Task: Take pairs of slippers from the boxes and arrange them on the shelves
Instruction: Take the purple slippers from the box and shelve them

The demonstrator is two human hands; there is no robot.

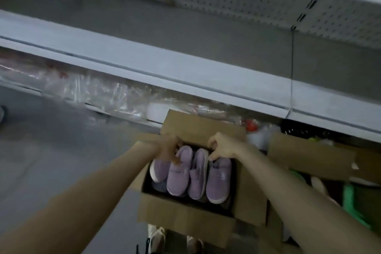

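An open cardboard box (183, 210) stands on the floor below me, its flaps spread out. Several purple slippers (177, 177) with pale soles stand packed side by side inside it. My left hand (170, 148) reaches into the far left of the box, its fingers curled round the heel end of a slipper. My right hand (221, 146) is at the far right of the box, fingers curled and pinching the heel of the rightmost slipper (219, 179). A grey shelf (185, 68) runs across the view above the box.
A second open cardboard box (309, 154) stands to the right, with green items (350, 196) in it. Clear plastic wrapping (99, 90) lies on the lower shelf behind the box. A perforated back panel (247, 0) rises behind the shelf. Grey floor stretches to the left.
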